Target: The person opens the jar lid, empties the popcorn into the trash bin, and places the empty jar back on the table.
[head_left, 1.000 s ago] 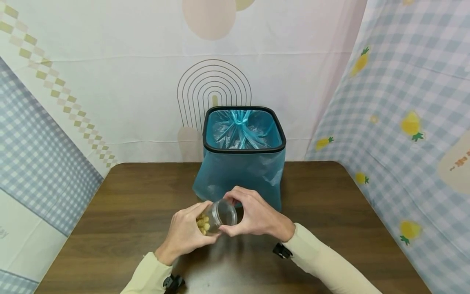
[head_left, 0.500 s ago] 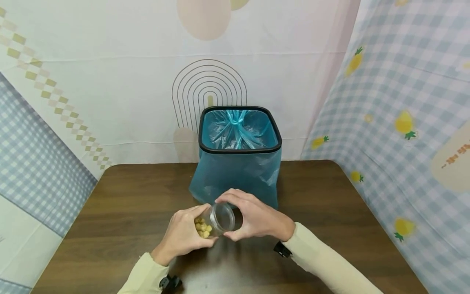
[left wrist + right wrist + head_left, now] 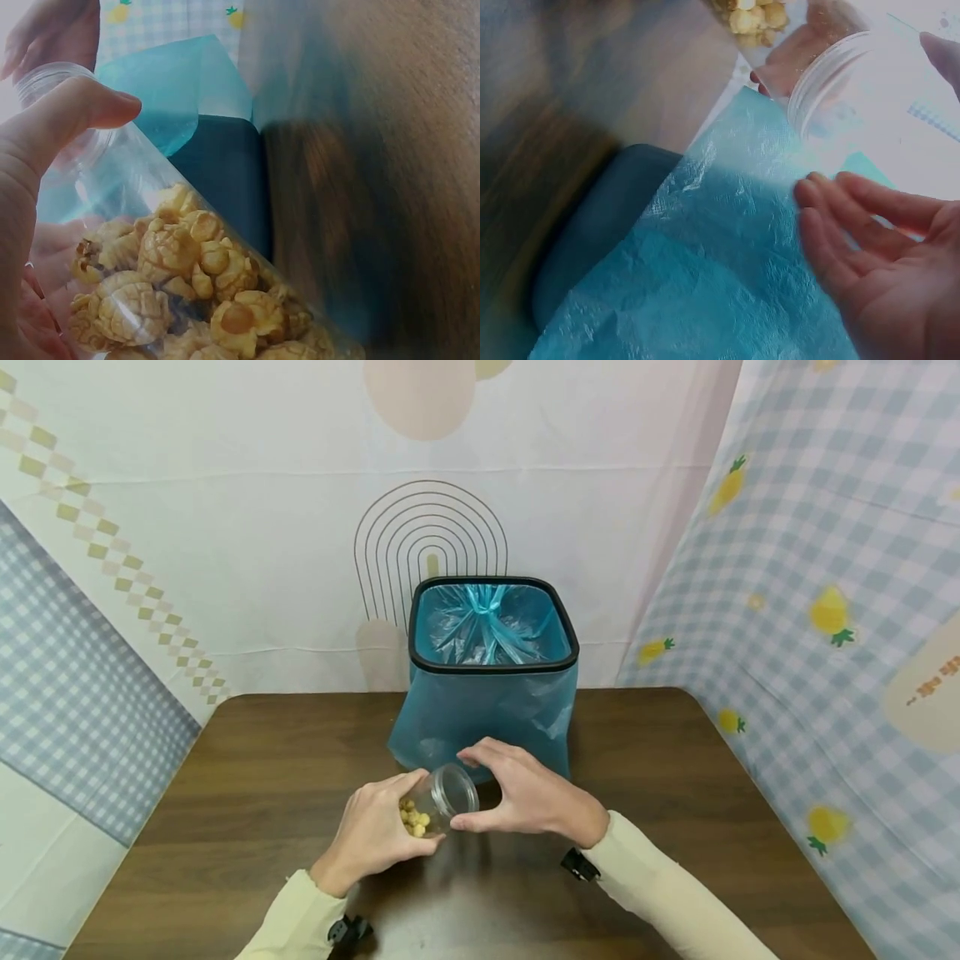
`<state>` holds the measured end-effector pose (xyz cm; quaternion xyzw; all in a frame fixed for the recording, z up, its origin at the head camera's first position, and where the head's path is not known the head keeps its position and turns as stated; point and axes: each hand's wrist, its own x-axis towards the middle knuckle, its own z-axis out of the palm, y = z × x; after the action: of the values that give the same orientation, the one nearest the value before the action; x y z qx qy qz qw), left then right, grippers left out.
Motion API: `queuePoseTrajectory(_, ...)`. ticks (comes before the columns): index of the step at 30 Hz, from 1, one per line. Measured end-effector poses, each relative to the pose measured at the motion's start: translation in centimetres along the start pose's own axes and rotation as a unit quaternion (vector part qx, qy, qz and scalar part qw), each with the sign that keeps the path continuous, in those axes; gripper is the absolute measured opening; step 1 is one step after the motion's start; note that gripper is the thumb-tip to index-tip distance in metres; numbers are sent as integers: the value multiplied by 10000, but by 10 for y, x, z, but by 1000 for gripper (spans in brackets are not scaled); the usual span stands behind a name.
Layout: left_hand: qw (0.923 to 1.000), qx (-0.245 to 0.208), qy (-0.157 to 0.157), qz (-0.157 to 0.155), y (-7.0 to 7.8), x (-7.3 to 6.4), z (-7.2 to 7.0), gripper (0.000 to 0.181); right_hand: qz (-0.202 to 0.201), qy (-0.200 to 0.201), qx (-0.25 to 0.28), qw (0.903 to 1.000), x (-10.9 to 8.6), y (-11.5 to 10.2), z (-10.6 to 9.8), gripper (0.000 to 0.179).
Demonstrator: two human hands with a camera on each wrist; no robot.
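Note:
Tilted over the table, a clear jar [image 3: 431, 797] has its round ribbed end towards the right. Golden popcorn [image 3: 169, 251] fills its lower part; whether a clear lid covers the end cannot be told. My left hand [image 3: 371, 828] grips the jar's body, thumb on the near side. Around the ribbed end, my right hand [image 3: 525, 793] stands with thumb and fingers spread. In the right wrist view its fingertips [image 3: 808, 196] are slightly apart from the rim [image 3: 804, 112].
Behind the hands stands a bin [image 3: 495, 710] with a black rim, lined with a blue plastic bag [image 3: 487, 627] gathered in a knot inside. It sits on a brown wooden table [image 3: 300, 752]. Patterned cloths [image 3: 285, 543] hang behind and at both sides.
My right hand has closed in around the jar's end, then spread its thumb and fingers and drawn slightly right. The jar stays in my left hand, its tilt shifting a little.

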<state>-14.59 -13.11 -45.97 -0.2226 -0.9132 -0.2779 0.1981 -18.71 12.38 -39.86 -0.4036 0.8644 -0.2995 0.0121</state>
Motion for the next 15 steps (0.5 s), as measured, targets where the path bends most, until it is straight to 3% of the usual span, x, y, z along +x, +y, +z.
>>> queuePoseTrajectory(7, 9998, -80, -117, -114, 1, 1, -1, 78, 260, -5, 38, 9997, 4, 0, 6, 59)
queuePoseTrajectory(15, 9998, -151, -75, -76, -1, 3, -3, 79, -219, -63, 116, 9997, 7, 0, 3, 65)
